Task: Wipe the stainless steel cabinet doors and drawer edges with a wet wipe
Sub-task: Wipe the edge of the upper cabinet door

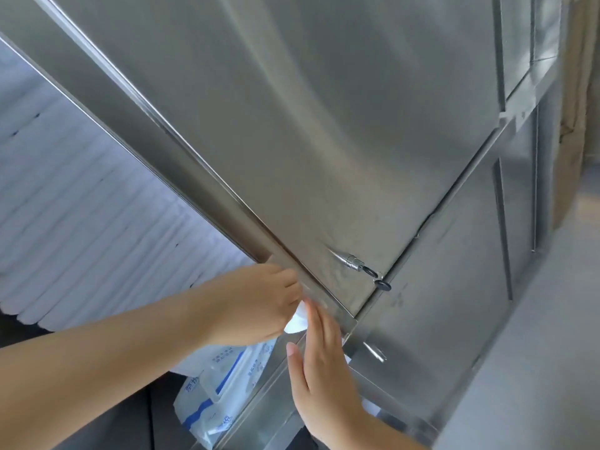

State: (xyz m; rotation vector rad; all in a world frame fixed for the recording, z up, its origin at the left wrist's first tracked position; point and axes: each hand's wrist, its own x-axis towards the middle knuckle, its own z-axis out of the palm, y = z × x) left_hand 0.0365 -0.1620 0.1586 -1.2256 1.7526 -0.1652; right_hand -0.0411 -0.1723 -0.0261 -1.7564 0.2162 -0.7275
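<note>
A tall stainless steel cabinet door (292,125) fills the upper view, with a lock and keys (363,267) near its lower corner. A second steel door (438,287) lies below it. My left hand (250,303) is closed around a white wet wipe (297,321) at the folded steel edge (227,203) of the upper door. My right hand (321,365) lies flat with its fingers straight against the lower door's edge, just under the wipe, touching it. Most of the wipe is hidden between the two hands.
A pack of wet wipes (214,384) with blue print lies under my left forearm beside the cabinet edge. A white ribbed surface (81,206) spreads to the left. A small steel handle (375,352) sticks out by my right hand. Grey floor (552,319) shows at right.
</note>
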